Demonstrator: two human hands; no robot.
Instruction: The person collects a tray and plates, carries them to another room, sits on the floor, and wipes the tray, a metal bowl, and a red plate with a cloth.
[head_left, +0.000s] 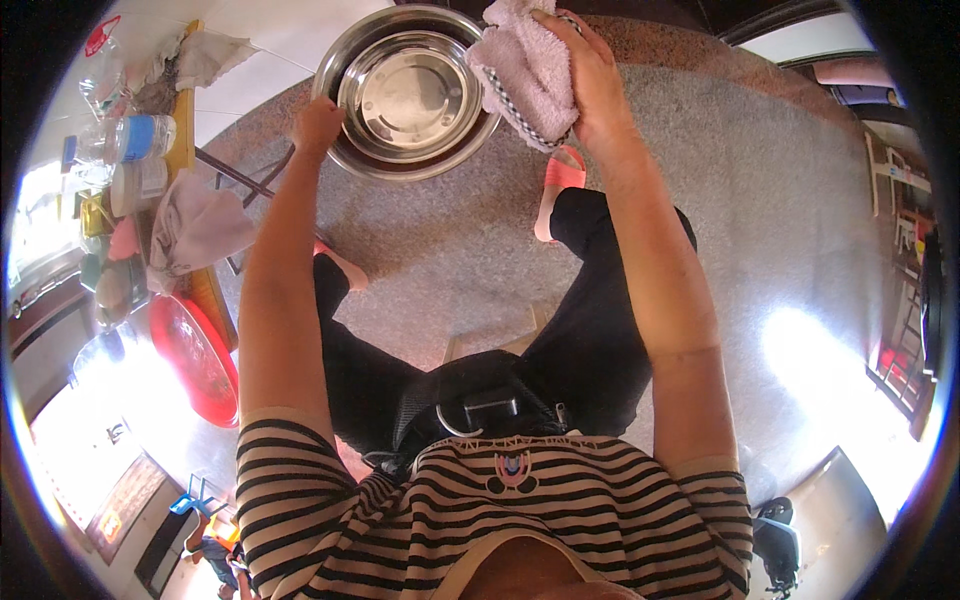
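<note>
A shiny stainless steel basin (407, 97) with a wide rim is at the top of the view, above the floor. My left hand (319, 126) is closed on its left rim. In my right hand (592, 79) is a pink terry cloth (525, 75) with a black-and-white checked edge, bunched up beside the basin's right rim. The cloth overlaps that rim; whether it presses on the metal I cannot tell. Part of my right hand's fingers is hidden behind the cloth.
On the left, a yellow-edged table (184, 135) holds plastic bottles (146, 138), a jar and a draped pale cloth (196, 221). A red oval basin (196, 360) is below it. My feet in pink slippers (564, 169) rest on the floor. Another person (217, 559) is at the lower left.
</note>
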